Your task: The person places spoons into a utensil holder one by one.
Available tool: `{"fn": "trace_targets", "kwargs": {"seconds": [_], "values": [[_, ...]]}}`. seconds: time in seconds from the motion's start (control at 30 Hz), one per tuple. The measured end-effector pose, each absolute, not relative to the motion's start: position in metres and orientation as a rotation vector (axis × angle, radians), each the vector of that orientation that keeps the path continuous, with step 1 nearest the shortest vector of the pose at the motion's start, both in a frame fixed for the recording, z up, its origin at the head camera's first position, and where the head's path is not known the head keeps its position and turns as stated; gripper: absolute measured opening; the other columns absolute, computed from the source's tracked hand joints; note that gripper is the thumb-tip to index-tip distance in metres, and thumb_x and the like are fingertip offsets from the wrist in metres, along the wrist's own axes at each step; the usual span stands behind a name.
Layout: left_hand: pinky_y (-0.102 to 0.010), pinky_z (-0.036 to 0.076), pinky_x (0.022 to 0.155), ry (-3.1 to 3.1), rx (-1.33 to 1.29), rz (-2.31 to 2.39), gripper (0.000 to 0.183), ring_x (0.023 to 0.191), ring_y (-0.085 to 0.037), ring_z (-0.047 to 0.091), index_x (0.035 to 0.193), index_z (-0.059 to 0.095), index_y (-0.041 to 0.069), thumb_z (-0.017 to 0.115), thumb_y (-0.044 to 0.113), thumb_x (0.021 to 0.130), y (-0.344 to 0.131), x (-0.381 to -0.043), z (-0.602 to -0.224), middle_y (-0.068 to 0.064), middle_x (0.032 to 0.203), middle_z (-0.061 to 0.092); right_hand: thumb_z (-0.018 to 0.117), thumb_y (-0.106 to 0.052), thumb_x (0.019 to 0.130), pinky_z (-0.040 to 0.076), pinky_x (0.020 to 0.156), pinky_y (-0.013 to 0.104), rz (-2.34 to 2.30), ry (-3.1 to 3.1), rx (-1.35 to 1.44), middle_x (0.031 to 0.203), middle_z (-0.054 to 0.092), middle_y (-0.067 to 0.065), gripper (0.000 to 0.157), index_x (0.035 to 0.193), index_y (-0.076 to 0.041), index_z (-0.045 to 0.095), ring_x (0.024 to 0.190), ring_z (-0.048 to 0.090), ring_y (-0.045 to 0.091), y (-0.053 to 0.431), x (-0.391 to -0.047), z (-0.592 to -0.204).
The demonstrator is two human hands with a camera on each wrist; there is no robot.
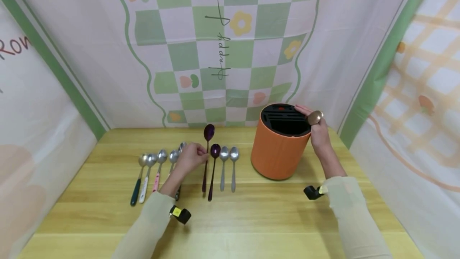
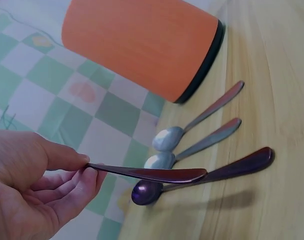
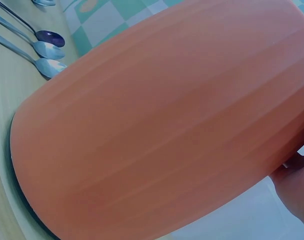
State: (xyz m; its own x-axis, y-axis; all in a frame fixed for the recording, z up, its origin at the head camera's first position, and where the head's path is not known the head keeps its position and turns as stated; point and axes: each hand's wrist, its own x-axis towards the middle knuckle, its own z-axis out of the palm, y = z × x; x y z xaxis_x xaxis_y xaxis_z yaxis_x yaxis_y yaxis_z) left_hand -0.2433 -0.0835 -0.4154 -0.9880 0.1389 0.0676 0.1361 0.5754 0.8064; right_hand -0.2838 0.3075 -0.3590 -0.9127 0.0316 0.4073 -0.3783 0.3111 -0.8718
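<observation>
My left hand [image 1: 192,157] pinches a purple spoon [image 2: 162,173] between thumb and fingers. The spoon's bowl points toward the back, and its handle hangs over the table with a shadow below. A second purple spoon [image 1: 215,152] lies just right of it, and two silver spoons [image 1: 224,155] lie beyond that. At the right stands an orange utensil holder [image 1: 280,157] with a black slotted top [image 1: 284,121]. My right hand [image 1: 320,133] holds the holder's right side, fingers at the rim. A copper-coloured spoon bowl [image 1: 315,117] shows above that rim, overlapping the hand; its handle is hidden.
Left of my left hand lies a row of several spoons, among them a dark green-handled spoon [image 1: 135,191], a white-handled spoon [image 1: 145,189] and a pink-handled spoon [image 1: 157,179]. Patterned curtains [image 1: 244,59] hang along the back and sides of the wooden table [image 1: 251,223].
</observation>
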Motion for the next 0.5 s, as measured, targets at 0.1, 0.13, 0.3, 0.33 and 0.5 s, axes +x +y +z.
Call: {"fn": "trace_targets", "kwargs": {"seconds": [0.1,0.13,0.3,0.33,0.5], "values": [[-0.024,0.056,0.058,2.765,0.280,1.478,0.009,0.077,-0.034,0.071,0.095,0.069,-0.002,0.070,0.003,0.088,-0.080,-0.240,-0.411,-0.011,0.081,0.071,0.030,-0.024,0.108,0.018,0.126,0.043,1.639,-2.219,0.322,0.154,0.044,0.017,0.047,0.141,0.000,0.053,0.147,0.034,0.026,0.308,-0.284,-0.360],[-0.024,0.057,0.058,2.769,0.297,1.486,0.009,0.077,-0.034,0.071,0.095,0.068,-0.002,0.070,0.003,0.088,-0.079,-0.239,-0.410,-0.011,0.081,0.071,0.030,-0.024,0.108,0.019,0.126,0.043,1.643,-2.212,0.323,0.154,0.044,0.018,0.047,0.141,0.000,0.053,0.147,0.035,0.026,0.308,-0.284,-0.360],[-0.023,0.058,0.061,2.803,0.340,1.480,0.009,0.073,-0.021,0.069,0.096,0.069,0.000,0.071,0.005,0.088,-0.073,-0.235,-0.403,-0.010,0.084,0.072,0.030,-0.025,0.108,0.020,0.125,0.040,1.655,-2.203,0.317,0.153,0.046,0.014,0.047,0.140,0.001,0.053,0.146,0.037,0.023,0.308,-0.285,-0.360],[-0.024,0.058,0.062,2.809,0.344,1.483,0.009,0.072,-0.019,0.069,0.096,0.069,0.000,0.071,0.005,0.088,-0.072,-0.234,-0.402,-0.010,0.085,0.073,0.031,-0.025,0.108,0.021,0.125,0.040,1.657,-2.205,0.318,0.153,0.047,0.012,0.047,0.140,0.001,0.053,0.146,0.037,0.022,0.308,-0.285,-0.360],[-0.024,0.059,0.065,2.862,0.364,1.472,0.011,0.072,-0.014,0.066,0.096,0.070,0.002,0.074,0.009,0.088,-0.066,-0.230,-0.392,-0.008,0.086,0.072,0.034,-0.023,0.108,0.025,0.123,0.036,1.679,-2.210,0.336,0.151,0.050,0.003,0.045,0.140,0.003,0.053,0.144,0.037,0.019,0.307,-0.286,-0.359]]}}
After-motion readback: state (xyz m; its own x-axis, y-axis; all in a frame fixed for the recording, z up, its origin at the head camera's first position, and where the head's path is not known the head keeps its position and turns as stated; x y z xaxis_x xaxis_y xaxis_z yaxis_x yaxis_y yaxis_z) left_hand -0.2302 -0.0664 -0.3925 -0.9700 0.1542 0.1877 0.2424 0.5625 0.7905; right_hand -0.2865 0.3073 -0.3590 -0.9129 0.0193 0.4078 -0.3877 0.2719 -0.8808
